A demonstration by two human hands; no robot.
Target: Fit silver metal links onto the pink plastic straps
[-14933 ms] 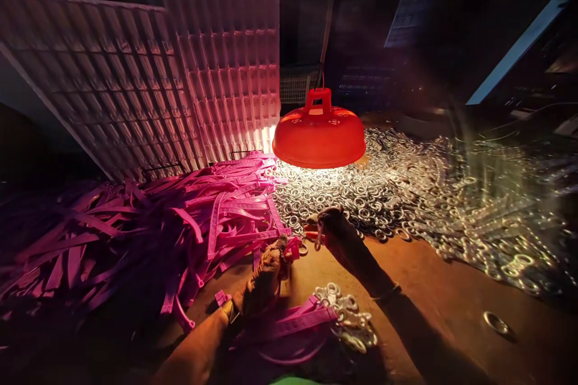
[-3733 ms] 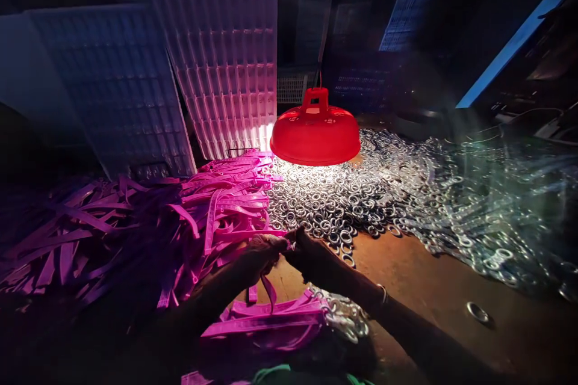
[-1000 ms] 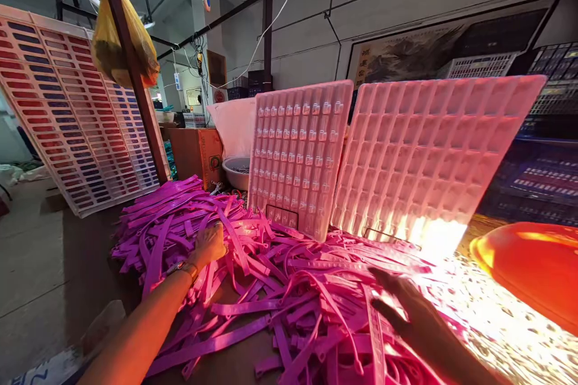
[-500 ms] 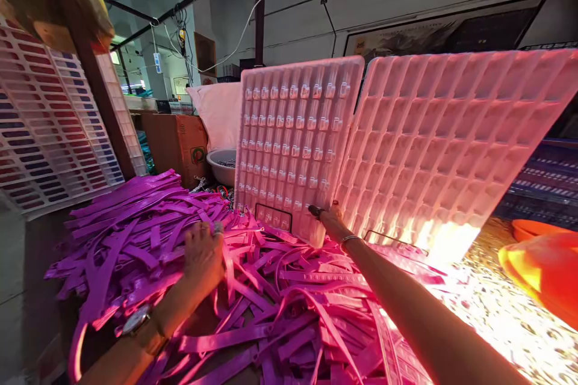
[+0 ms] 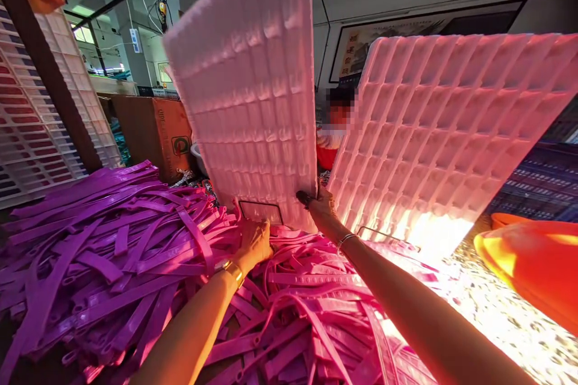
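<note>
My right hand (image 5: 321,207) pinches the tray (image 5: 257,96) by one side; my left hand (image 5: 253,246), grip unclear, is at its base, above straps (image 5: 135,264)

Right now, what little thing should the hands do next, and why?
Maybe the left hand should steady the leaning pink panel low down: the right hand grips just its right edge, and the left hand is close to its bottom.

We had straps (image 5: 158,264) lying beneath our hands (image 5: 253,243) and out to their left. The first panel (image 5: 257,114) rose directly ahead of our hands, the second panel (image 5: 451,126) ahead-right, the lampshade (image 5: 537,271) farther right, the carton (image 5: 147,132) ahead-left beyond the straps.
</note>
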